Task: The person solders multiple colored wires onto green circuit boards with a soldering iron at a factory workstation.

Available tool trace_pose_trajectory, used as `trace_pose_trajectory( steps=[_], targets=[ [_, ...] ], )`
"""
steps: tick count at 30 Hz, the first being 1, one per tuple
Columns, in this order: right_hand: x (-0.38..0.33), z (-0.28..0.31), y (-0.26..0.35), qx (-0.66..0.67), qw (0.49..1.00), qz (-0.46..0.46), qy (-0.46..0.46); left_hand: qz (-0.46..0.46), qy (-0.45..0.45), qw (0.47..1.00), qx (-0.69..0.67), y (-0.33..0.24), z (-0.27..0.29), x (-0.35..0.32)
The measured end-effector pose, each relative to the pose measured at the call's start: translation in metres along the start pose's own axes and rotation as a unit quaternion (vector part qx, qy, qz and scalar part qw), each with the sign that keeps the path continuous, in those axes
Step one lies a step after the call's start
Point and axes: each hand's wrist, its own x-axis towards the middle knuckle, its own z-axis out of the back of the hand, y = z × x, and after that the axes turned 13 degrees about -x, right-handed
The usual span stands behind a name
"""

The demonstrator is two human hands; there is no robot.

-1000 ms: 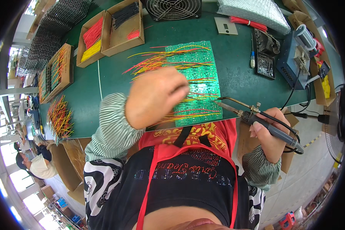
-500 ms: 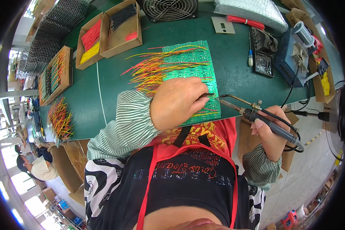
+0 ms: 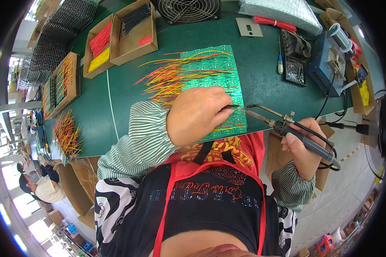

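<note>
The fingers (image 3: 222, 110) of the left hand (image 3: 196, 115) are pinching together over the lower part of a green circuit board (image 3: 210, 64), seemingly around a thin wire, though what they are gripping is too small to tell for sure. The right hand (image 3: 303, 147) is clenching around the dark handle of a soldering iron (image 3: 287, 127), and the iron's tip is reaching leftward to the spot just beside the left fingertips. The circuit board is lying flat on the green bench (image 3: 261, 81), right in front of the person, with a spray of red, yellow and orange wires (image 3: 167, 79) fanning out from its left edge. A black cord is trailing from the iron's handle toward the right.

Farther out, a blue soldering station (image 3: 328, 64) is standing at the right end of the bench, with a small black tray (image 3: 295, 72) near it. Cardboard boxes (image 3: 120, 36) holding red, yellow and black wire bundles are sitting at the far left, and a round fan (image 3: 188, 9) is resting at the far edge. A loose heap of coloured wires (image 3: 66, 135) is lying at the bench's left near corner.
</note>
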Motion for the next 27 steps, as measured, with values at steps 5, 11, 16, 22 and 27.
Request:
trace_pose_trajectory(
  steps=[5,11,16,22,27],
  targets=[
    [-0.003,0.004,0.001,-0.004,1.0,-0.004,-0.014,0.002,-0.006,1.0,0.0,0.001,0.0,-0.002],
    [-0.011,0.006,0.003,-0.011,1.0,0.0,-0.024,-0.002,-0.006,1.0,-0.028,-0.002,0.005,-0.005],
    [-0.017,0.007,0.001,-0.014,0.999,0.005,-0.03,0.023,-0.072,0.996,0.04,-0.001,0.043,-0.031],
    [-0.027,0.002,0.007,-0.005,1.0,0.011,-0.015,0.022,-0.098,0.993,0.066,-0.019,0.036,-0.067],
    [-0.036,-0.01,0.001,-0.049,0.998,0.047,0.01,0.052,-0.027,0.998,0.008,-0.014,0.015,-0.083]
  ],
)
